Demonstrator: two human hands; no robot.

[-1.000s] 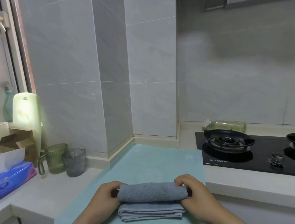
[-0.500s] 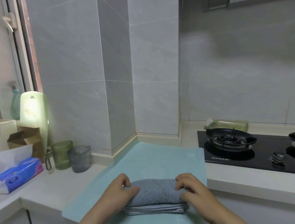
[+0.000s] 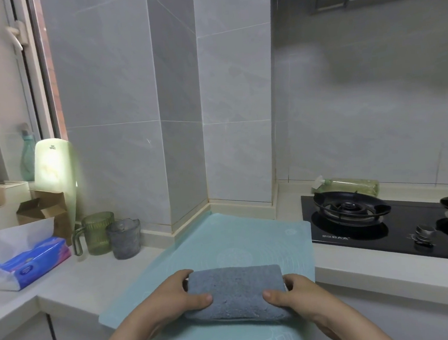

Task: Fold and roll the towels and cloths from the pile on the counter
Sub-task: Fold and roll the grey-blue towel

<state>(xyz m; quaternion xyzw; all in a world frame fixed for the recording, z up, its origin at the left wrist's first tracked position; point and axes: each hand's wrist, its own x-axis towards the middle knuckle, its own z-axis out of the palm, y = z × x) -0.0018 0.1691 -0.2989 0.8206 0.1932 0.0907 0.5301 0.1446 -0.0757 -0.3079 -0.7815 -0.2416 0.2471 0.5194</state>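
A grey-blue towel [image 3: 236,292], rolled into a thick bundle, lies on the pale teal mat [image 3: 239,238] near the counter's front edge. My left hand [image 3: 174,297] grips its left end, thumb on top and fingers wrapped round the far side. My right hand [image 3: 297,295] grips the right end the same way, thumb lying on the roll. A thin edge of folded cloth shows under the roll's near side. No pile of other towels is in view.
A black gas hob [image 3: 383,227] sits right of the mat, with a green bottle [image 3: 350,186] lying behind it. On the left stand a green mug [image 3: 96,233], a grey cup [image 3: 123,238], a tissue pack [image 3: 29,263] and a cardboard box [image 3: 44,211].
The loose flat part of the towel seen a second ago has been rolled up into the bundle. Both hands shifted from pressing on top to gripping the roll's ends.
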